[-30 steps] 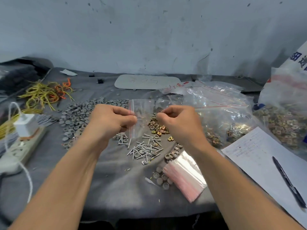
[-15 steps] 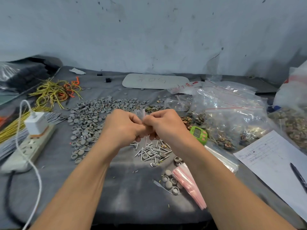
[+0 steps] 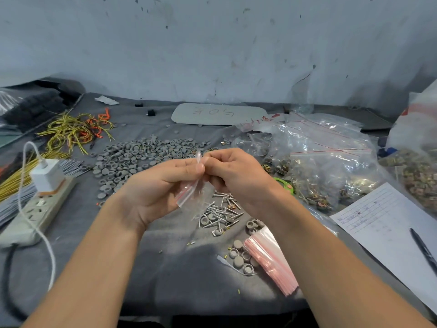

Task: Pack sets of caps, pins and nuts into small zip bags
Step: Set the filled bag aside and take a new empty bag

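Note:
A small clear zip bag (image 3: 190, 189) with a red strip hangs between my two hands above the grey cloth. My left hand (image 3: 160, 185) pinches its left side and my right hand (image 3: 233, 172) pinches its right side, fingertips almost meeting. Below the bag lies a heap of silver pins (image 3: 218, 213) mixed with a few caps and brass nuts. A wide spread of grey caps (image 3: 132, 159) covers the cloth behind my left hand. A stack of unused zip bags (image 3: 272, 259) lies near the front, with a few caps (image 3: 241, 258) beside it.
Large clear bags of brass nuts (image 3: 331, 174) fill the right side. A paper sheet (image 3: 387, 223) with a black pen (image 3: 424, 250) lies at the right front. A power strip with a white charger (image 3: 46, 175) and yellow wires (image 3: 71, 131) sit at the left.
One second ago my hands held the bag stretched flat and apart. They then came together, and now the bag hangs crumpled between them, my left palm turned upward.

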